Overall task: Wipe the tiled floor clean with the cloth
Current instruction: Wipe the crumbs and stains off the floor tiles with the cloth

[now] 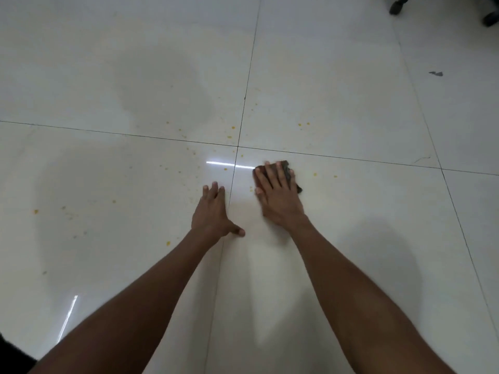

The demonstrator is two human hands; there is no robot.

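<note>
- My right hand (275, 193) is pressing flat, fingers straight, on the dark cloth (286, 171), just past the tile joint.
- My left hand (213, 211) is resting open on the floor (108, 90) beside it, holding nothing.
- Yellow spots (232, 128) are lying scattered around.

The pale glossy tiled floor (337, 103) lies open ahead and to both sides of the hands, with only small yellow spots (232, 127) on it. Far right lies a small grey scrap (436, 73). At the top right corner stand two black chair wheels (395, 8), well apart from the arms.
</note>
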